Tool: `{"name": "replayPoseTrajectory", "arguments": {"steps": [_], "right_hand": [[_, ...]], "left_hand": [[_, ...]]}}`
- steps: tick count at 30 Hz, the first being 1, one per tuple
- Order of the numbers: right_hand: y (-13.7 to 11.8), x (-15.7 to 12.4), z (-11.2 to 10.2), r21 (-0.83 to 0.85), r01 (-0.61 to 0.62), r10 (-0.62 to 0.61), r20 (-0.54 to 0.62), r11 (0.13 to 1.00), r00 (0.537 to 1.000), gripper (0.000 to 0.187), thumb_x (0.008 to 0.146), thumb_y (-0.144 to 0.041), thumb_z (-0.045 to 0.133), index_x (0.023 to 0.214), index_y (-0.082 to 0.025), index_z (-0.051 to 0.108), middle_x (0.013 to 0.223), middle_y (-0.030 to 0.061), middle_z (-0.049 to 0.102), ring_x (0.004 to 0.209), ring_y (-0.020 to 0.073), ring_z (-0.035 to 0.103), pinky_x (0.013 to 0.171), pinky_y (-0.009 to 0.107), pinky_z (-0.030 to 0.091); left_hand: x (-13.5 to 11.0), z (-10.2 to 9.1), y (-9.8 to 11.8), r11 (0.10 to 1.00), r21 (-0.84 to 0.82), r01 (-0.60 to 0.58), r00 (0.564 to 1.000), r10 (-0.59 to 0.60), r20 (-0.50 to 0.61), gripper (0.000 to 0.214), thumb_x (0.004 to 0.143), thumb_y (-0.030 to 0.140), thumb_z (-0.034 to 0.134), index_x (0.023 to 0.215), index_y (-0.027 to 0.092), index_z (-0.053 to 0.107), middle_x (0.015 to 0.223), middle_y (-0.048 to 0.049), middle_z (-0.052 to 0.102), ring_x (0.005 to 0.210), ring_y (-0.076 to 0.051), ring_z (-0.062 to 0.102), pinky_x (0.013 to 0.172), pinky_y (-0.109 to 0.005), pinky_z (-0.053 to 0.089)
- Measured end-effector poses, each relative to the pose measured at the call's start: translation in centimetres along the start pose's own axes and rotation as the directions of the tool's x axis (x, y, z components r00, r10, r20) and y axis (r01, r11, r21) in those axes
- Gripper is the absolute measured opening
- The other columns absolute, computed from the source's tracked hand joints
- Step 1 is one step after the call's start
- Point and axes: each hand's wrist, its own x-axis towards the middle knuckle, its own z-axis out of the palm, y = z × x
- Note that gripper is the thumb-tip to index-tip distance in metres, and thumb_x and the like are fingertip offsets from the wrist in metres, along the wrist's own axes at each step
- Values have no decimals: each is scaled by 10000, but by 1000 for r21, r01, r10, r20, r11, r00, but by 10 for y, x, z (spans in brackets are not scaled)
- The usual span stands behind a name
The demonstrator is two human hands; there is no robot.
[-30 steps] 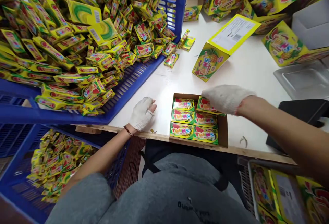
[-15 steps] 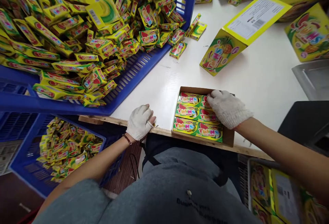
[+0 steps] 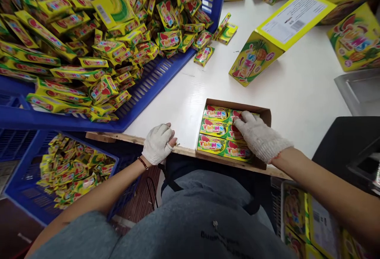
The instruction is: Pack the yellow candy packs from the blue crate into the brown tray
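Note:
My left hand point(image 3: 158, 143), in a white knit glove with some fingertips bare, rests on the table's front edge, fingers loosely bent and thumb apart, with nothing in it. In front of me lies an open cardboard box point(image 3: 268, 117) with small yellow-green "TWINS" packs point(image 3: 214, 127) set in rows. My right hand point(image 3: 257, 135), also gloved, lies over the right-hand packs inside this box. Its fingers stretch across their tops, touching them, and its palm hides the box's right side. It does not appear to grip any pack.
A blue crate point(image 3: 166, 86) heaped with packs fills the upper left, and another blue crate point(image 3: 22, 195) of packs stands below the table. A larger yellow carton point(image 3: 255, 59) stands at the back. Loose packs point(image 3: 204, 56) lie beside the upper crate. A clear plastic container point(image 3: 356, 90) sits right.
My right hand has moved from the box's far right rim inward onto the packs. My left hand stays at the table edge. The view has shifted slightly.

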Motion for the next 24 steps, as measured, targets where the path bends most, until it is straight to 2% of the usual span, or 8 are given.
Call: {"name": "replayPoseTrajectory", "arguments": {"steps": [4, 8, 10, 13, 16, 19, 22, 24], "right_hand": [[-19, -8, 3, -16, -53, 54, 27, 998, 998, 599, 971, -57, 491, 1548, -132, 632, 1554, 290, 554, 1321, 432, 595, 1039, 552, 570], [-27, -14, -11, -38, -113, 113, 10, 993, 994, 553, 994, -73, 463, 1515, -127, 640, 1472, 319, 584, 1291, 435, 635, 972, 513, 592], [-25, -12, -21, -36, -178, 179, 31, 983, 983, 492, 994, -93, 460, 1438, -122, 669, 1358, 311, 625, 1157, 387, 699, 876, 456, 604], [-18, 0, -35, 52, -279, 269, 151, 959, 951, 395, 1007, -129, 486, 1338, -89, 698, 1202, 304, 675, 971, 340, 746, 789, 420, 592], [-12, 14, -47, 135, -304, 269, 232, 943, 935, 363, 1013, -141, 529, 1321, -95, 716, 1185, 302, 705, 974, 348, 757, 803, 422, 580], [-6, 15, -53, 87, -320, 290, 250, 944, 924, 406, 1007, -93, 494, 1353, -93, 706, 1254, 306, 702, 976, 335, 764, 759, 392, 551], [6, 4, -56, 108, -235, 203, 249, 966, 947, 287, 1017, -123, 563, 1246, -95, 733, 1126, 267, 740, 891, 316, 757, 708, 376, 512], [12, 7, -59, 190, -52, 10, 215, 980, 977, 134, 1023, -159, 637, 1075, -119, 755, 960, 201, 747, 825, 283, 738, 704, 372, 517]], "left_hand": [[-3, 1, 3, 1000, -3, 14, 1000, -14, -7, 315, 1103, 408, 482, 1074, 230, 741, 1196, -141, 770, 1333, -331, 689, 1062, -492, 576], [-1, 1, 2, 1000, -4, 11, 1000, -11, -11, 324, 1103, 402, 469, 1056, 237, 743, 1218, -142, 775, 1313, -335, 695, 1043, -500, 586], [0, 1, 1, 1000, -1, -1, 1000, 1, -15, 327, 1103, 407, 468, 1062, 237, 745, 1215, -143, 775, 1316, -339, 694, 1048, -505, 586], [-1, 1, 1, 1000, 7, -3, 1000, 3, -16, 338, 1110, 405, 454, 1083, 233, 744, 1225, -148, 773, 1314, -340, 698, 1050, -509, 584], [-1, 0, 2, 1000, 8, -3, 1000, 3, 1, 348, 1117, 404, 442, 1091, 229, 743, 1226, -152, 771, 1316, -339, 698, 1053, -511, 581], [1, -1, 1, 1000, -27, 1, 1000, -1, 9, 328, 1103, 403, 468, 1075, 230, 745, 1226, -151, 769, 1310, -339, 694, 1068, -510, 582], [7, 4, -2, 995, -94, 36, 999, -37, -14, 317, 1070, 466, 542, 1063, 224, 747, 1228, -156, 763, 1299, -348, 693, 1071, -517, 588], [7, 9, 3, 988, -141, 65, 997, -71, -36, 353, 1038, 536, 596, 1030, 218, 748, 1257, -172, 755, 1256, -355, 706, 1049, -526, 598]]}}
